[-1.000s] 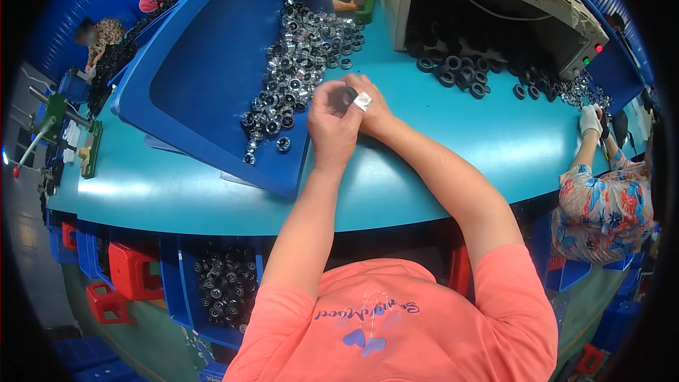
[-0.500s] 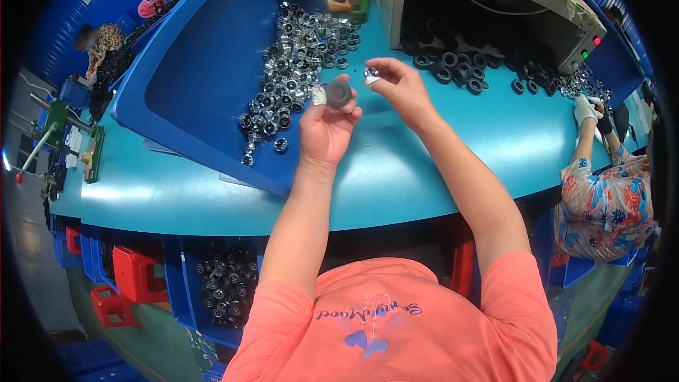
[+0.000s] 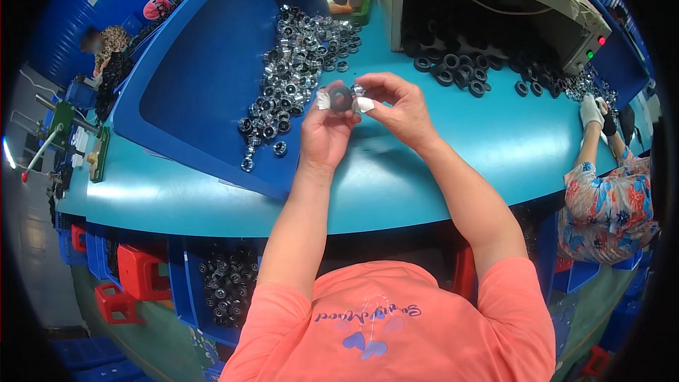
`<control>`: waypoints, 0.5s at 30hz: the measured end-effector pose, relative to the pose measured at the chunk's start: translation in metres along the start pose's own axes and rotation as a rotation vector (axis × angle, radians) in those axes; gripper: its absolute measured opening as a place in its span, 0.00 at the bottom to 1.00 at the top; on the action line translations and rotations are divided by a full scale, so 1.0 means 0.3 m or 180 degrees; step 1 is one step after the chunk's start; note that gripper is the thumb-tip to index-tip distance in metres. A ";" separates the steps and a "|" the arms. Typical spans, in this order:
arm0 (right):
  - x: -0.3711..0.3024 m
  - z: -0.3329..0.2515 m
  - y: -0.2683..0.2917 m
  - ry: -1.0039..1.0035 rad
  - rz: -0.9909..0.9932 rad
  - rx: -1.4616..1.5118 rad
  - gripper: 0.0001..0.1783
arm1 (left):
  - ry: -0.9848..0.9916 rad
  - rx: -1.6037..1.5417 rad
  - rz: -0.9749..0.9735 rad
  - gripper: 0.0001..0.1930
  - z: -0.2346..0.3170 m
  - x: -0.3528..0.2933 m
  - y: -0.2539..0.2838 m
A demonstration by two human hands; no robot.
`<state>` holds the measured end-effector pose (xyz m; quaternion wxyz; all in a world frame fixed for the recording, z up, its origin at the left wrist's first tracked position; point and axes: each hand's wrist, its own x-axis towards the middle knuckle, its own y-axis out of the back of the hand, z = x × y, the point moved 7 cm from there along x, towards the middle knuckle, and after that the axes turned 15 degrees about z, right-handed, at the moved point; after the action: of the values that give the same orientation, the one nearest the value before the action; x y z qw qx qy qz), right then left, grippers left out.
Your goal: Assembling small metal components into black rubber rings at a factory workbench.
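1. Head view: left hand (image 3: pixel 327 131) gripped a dark rubber ring (image 3: pixel 341 97) in its fingertips, raised above the teal bench (image 3: pixel 453 148).
2. Right hand (image 3: pixel 397 110) pinched a small shiny metal part (image 3: pixel 357 90) just beside the ring; white tape covered fingertips on both hands.
3. Shiny metal parts (image 3: pixel 290 64) lay heaped in a blue tray (image 3: pixel 191 92) to the left.
4. Black rings (image 3: pixel 460 71) lay scattered near a beige machine (image 3: pixel 495 0); another person's gloved hand (image 3: pixel 590 110) rested at far right.

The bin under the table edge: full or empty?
Partly full: the blue bin holds a heap of dark ring parts.
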<state>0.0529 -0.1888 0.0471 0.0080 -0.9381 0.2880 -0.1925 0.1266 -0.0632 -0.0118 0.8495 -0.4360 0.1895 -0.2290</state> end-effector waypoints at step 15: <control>-0.038 -0.086 -0.018 0.1379 0.0349 -0.1363 0.14 | -0.0829 0.1618 0.0170 0.19 -0.002 -0.019 -0.039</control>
<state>0.0376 -0.1756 0.0676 -0.2411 -0.8386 0.3672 -0.3222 0.1190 -0.0665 -0.0019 0.9544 -0.2296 0.0266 -0.1888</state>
